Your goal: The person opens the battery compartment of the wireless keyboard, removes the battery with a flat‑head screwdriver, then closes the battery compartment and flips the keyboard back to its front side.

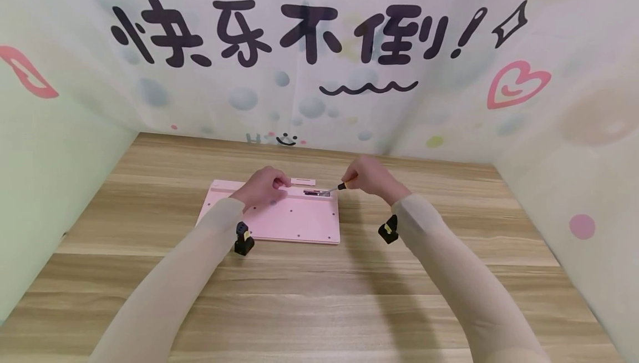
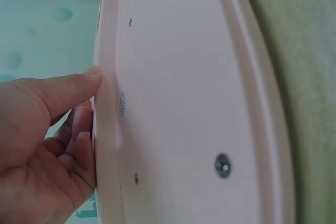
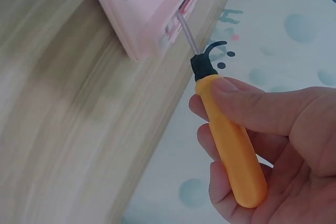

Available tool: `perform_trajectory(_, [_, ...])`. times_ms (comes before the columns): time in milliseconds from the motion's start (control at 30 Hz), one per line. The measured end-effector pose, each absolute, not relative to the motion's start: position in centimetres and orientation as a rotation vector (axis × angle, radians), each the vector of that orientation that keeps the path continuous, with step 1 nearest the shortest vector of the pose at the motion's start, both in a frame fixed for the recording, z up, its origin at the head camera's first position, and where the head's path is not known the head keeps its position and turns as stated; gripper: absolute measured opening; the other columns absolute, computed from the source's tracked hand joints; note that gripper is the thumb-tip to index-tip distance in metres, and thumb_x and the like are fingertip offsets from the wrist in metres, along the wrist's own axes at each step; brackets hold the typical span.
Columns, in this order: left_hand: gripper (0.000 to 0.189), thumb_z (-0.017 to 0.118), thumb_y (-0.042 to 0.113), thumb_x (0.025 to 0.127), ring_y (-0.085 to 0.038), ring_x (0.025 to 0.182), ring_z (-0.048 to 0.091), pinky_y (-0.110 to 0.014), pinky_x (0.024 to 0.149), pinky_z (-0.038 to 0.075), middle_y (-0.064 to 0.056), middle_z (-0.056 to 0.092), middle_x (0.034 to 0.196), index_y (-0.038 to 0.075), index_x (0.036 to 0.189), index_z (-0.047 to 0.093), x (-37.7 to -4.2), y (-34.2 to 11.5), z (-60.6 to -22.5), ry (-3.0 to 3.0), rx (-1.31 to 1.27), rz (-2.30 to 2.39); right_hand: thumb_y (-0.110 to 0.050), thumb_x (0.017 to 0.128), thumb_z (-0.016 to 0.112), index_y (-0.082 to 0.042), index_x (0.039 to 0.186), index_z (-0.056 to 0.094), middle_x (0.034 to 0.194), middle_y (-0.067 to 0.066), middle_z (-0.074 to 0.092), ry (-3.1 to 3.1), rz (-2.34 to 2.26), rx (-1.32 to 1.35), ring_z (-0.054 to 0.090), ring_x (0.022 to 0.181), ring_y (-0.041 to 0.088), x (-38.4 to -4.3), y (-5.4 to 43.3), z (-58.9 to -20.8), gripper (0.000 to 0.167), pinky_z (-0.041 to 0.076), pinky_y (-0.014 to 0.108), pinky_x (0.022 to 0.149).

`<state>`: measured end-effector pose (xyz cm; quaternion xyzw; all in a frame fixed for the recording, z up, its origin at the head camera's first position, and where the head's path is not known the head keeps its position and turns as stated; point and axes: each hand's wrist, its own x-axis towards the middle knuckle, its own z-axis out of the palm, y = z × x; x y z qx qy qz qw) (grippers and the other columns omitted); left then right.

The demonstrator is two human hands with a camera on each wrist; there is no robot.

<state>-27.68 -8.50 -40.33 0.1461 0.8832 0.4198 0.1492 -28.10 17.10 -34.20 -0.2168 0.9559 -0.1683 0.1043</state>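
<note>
A pink keyboard (image 1: pixel 299 223) lies underside up on the table, small screws and dark dots showing on its back. Along its raised far edge the battery compartment (image 1: pixel 312 192) is uncovered, with a dark battery-like piece inside. My left hand (image 1: pixel 262 185) holds that far edge, thumb on top and fingers curled behind. In my right hand (image 1: pixel 371 177) is a screwdriver (image 3: pixel 233 145) with a yellow handle and black collar, gripped between thumb and fingers. Its metal shaft slants into the right end of the compartment; the tip's exact contact is hidden.
A small pink battery cover (image 1: pixel 303 182) lies just beyond the keyboard's far edge. The wood-grain table (image 1: pixel 309 296) runs back to a printed fabric wall (image 1: pixel 299 102), with side walls at left and right. A black wrist camera (image 1: pixel 388 230) hangs below each forearm.
</note>
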Motion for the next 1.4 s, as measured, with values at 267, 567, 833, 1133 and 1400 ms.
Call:
perform_trajectory(267, [0.023,0.061,-0.001,0.085,-0.023,0.090,0.043,-0.031,0.080,0.039,-0.011,0.049,0.102,0.000,0.108,0.063,-27.8,-8.6,-40.6,2.549,0.432,1.205,0.003,0.079,0.067,0.000,0.094,0.072,0.091,0.010,0.068,2.809,-0.368,-0.654,0.062,0.080,0.021,-28.7,16.0,-32.8,0.016,0.051,0.033,0.073])
perform_trajectory(567, [0.024,0.062,-0.002,0.084,-0.023,0.089,0.044,-0.032,0.080,0.040,-0.012,0.051,0.102,-0.001,0.107,0.063,-27.8,-8.6,-40.5,2.574,0.467,1.184,0.001,0.080,0.066,-0.002,0.094,0.072,0.091,0.009,0.068,2.777,-0.357,-0.634,0.061,0.078,0.019,-28.8,15.5,-32.5,0.016,0.051,0.032,0.072])
perform_trajectory(833, [0.023,0.062,-0.001,0.084,-0.023,0.090,0.044,-0.032,0.081,0.040,-0.011,0.051,0.102,-0.001,0.107,0.063,-28.2,-8.6,-41.0,2.576,0.475,1.186,0.005,0.078,0.064,-0.003,0.091,0.073,0.092,0.009,0.068,2.760,-0.295,-0.626,0.061,0.080,0.019,-29.1,14.8,-32.2,0.018,0.051,0.033,0.071])
perform_trajectory(1133, [0.023,0.063,0.000,0.084,-0.023,0.090,0.044,-0.032,0.080,0.040,-0.011,0.049,0.101,0.000,0.107,0.063,-27.9,-8.5,-40.7,2.566,0.437,1.183,0.002,0.082,0.055,-0.010,0.059,0.054,0.057,-0.005,0.046,2.707,-0.044,-0.591,0.039,0.053,0.007,-30.1,12.6,-31.0,0.026,0.038,0.022,0.052])
perform_trajectory(1400, [0.022,0.062,0.000,0.085,-0.023,0.092,0.044,-0.032,0.082,0.040,-0.011,0.050,0.103,0.001,0.106,0.063,-28.1,-8.5,-40.8,2.559,0.425,1.182,0.004,0.083,0.049,-0.010,0.072,0.046,0.062,0.000,0.041,2.692,0.292,-0.563,0.032,0.054,0.012,-29.7,9.4,-29.9,0.018,0.030,0.024,0.048])
